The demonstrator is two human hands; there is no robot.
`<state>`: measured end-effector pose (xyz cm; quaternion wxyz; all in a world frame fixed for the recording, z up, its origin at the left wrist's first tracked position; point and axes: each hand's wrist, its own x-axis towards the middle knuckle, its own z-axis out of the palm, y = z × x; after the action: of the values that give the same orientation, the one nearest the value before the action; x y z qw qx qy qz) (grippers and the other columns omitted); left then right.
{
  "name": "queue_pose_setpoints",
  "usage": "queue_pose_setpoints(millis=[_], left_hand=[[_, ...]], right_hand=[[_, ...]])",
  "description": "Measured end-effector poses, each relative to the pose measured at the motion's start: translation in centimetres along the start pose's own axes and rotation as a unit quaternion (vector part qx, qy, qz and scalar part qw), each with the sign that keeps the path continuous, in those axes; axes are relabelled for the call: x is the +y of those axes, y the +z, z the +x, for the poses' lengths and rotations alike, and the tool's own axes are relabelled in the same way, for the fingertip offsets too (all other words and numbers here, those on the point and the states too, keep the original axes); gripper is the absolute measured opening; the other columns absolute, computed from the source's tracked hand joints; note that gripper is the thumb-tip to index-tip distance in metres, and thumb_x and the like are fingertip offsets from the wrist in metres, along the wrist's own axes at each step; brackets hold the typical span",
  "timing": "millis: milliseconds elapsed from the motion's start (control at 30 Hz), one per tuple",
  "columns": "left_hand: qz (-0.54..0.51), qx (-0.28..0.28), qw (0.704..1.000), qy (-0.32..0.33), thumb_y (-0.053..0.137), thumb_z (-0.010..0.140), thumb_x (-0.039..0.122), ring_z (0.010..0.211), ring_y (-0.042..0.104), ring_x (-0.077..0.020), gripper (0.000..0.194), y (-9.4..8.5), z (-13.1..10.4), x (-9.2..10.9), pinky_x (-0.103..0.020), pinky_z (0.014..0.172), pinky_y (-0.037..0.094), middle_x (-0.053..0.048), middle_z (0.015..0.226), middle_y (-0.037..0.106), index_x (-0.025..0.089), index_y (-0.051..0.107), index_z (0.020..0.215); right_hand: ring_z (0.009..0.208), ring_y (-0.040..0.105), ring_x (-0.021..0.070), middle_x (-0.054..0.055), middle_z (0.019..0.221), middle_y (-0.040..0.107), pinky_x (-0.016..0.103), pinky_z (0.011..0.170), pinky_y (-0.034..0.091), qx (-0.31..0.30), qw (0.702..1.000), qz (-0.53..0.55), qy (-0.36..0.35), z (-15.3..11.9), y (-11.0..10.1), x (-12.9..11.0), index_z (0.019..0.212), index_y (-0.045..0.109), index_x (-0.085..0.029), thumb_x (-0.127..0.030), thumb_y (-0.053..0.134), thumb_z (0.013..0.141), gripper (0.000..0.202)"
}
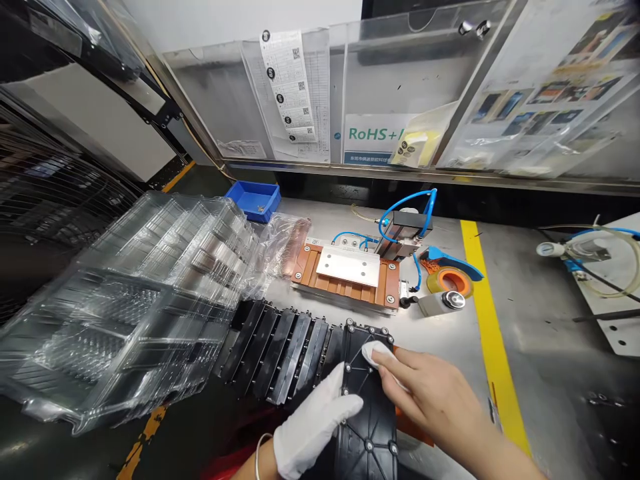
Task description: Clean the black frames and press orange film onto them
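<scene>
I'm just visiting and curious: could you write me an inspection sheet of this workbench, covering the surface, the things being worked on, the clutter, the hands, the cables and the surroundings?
Surface: grey bench with a yellow stripe.
Job's things: black ribbed plate under both hands; small white wipe pressed on it.
Clutter: row of black plates, stacked clear trays, copper-coloured fixture, tape dispenser, blue bin.
Hands: gloved left hand steadies the plate's edge; bare right hand holds the wipe.
Cables: blue hoses on the fixture.
Surroundings: clear panel with papers and a RoHS sign.
</scene>
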<state>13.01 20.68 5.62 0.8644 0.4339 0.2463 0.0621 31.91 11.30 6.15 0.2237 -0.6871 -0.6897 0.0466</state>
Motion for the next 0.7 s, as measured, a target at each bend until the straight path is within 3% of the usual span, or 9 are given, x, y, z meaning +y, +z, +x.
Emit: queue_pose_setpoints(millis=[67,200,333,567,700], left_hand=[[-0.018,-0.009,1.000,0.013,0.057,0.089,0.022,0.141,0.036,-0.0267,0.054,0.2,0.1,-0.1,-0.043,0.120,0.021,-0.005,0.146,0.050,0.025,0.048,0.142],[-0.076,0.008,0.997,-0.004,0.057,0.088,0.020,0.125,0.052,-0.0265,0.047,0.4,0.2,-0.5,-0.042,0.109,0.036,-0.008,0.131,0.060,0.020,0.055,0.134],[-0.082,0.029,0.996,-0.025,0.055,0.086,0.013,0.108,0.058,-0.0207,0.044,0.2,0.3,-0.7,-0.035,0.099,0.041,-0.007,0.120,0.064,0.019,0.057,0.129],[-0.125,0.077,0.986,-0.075,0.056,0.075,0.007,0.086,0.053,-0.0131,0.038,0.1,0.6,0.0,-0.024,0.079,0.042,0.000,0.097,0.063,0.023,0.068,0.108],[-0.173,0.103,0.976,-0.084,0.058,0.072,0.004,0.071,0.046,-0.0088,0.039,-0.7,0.4,-0.9,-0.020,0.071,0.040,0.003,0.080,0.056,0.026,0.070,0.101]], right_hand=[[0.054,0.061,0.0139,-0.001,0.063,0.061,0.025,0.050,0.045,0.005,0.998,0.065,0.020,-0.6,-0.6,0.4,0.105,0.071,-0.022,-0.027,0.039,0.100,0.033],[0.058,0.064,0.0153,-0.002,0.061,0.059,0.022,0.051,0.052,0.065,0.975,0.170,0.126,-2.1,-2.1,1.3,0.109,0.069,-0.022,-0.029,0.043,0.100,0.029],[0.050,0.060,0.0150,-0.001,0.061,0.059,0.022,0.042,0.049,0.055,0.966,0.191,0.165,-3.2,-2.4,1.2,0.104,0.072,-0.024,-0.036,0.046,0.098,0.030],[0.067,0.069,0.0184,0.004,0.077,0.070,0.022,0.052,0.055,0.028,0.970,0.153,0.187,-5.2,-1.0,1.3,0.113,0.071,-0.025,-0.042,0.046,0.098,0.034],[0.061,0.067,0.0150,0.000,0.069,0.064,0.021,0.055,0.055,0.024,0.973,0.153,0.172,-5.2,-1.0,0.8,0.115,0.071,-0.026,-0.042,0.046,0.099,0.034]])
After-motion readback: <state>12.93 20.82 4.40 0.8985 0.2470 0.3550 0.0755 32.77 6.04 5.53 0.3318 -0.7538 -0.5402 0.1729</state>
